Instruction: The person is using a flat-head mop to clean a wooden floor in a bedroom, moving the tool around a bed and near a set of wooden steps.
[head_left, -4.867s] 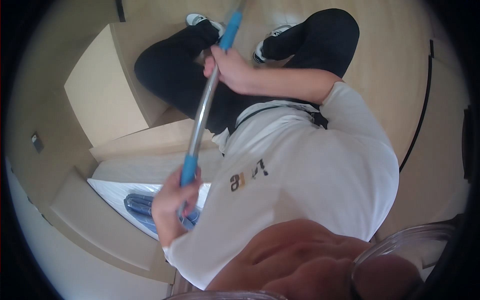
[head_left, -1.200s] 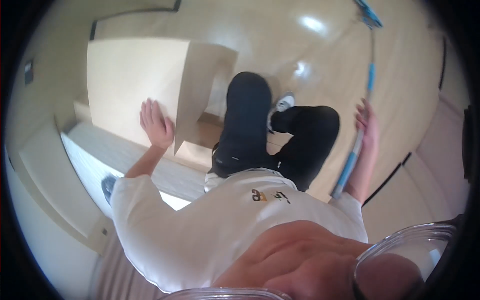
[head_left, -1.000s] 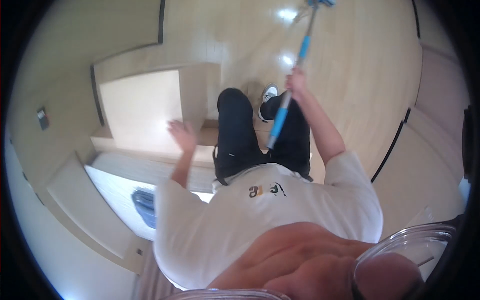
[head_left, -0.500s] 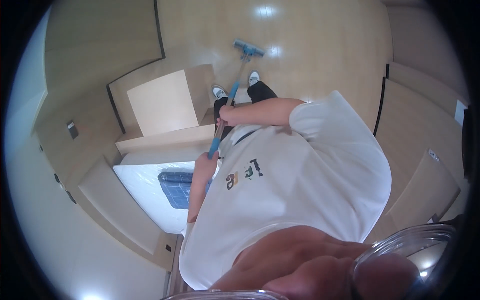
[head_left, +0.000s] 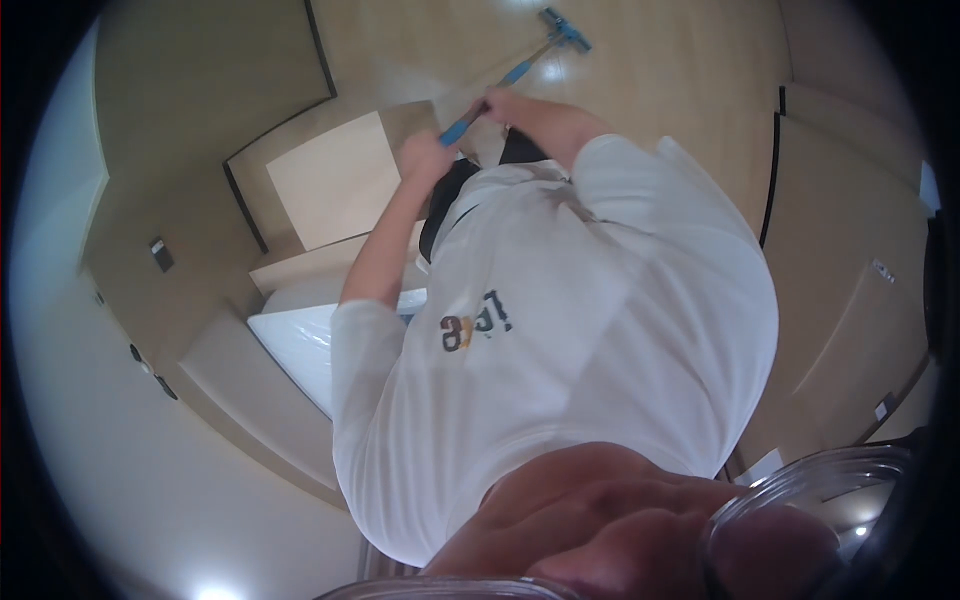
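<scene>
From where I stand, a pale, box-shaped wooden unit [head_left: 335, 180] sits just left of the grip. The person's left hand [head_left: 428, 158] is wrapped round the near end of a long silver-and-blue mop [head_left: 516, 73]; the right hand [head_left: 497, 105] is closed further along its shaft. Up and right of both, the slim blue-grey mop head [head_left: 567, 32] lies over the pale wood-look floor [head_left: 680, 100]. I'd let the left hand steer and the right press, head flat, clear of the unit. Below the grip, the white short-sleeved shirt [head_left: 600, 300] bears dark, yellow and green lettering [head_left: 475, 322]; far right, a small pale patch [head_left: 882, 271], perhaps a label, is illegible.
</scene>
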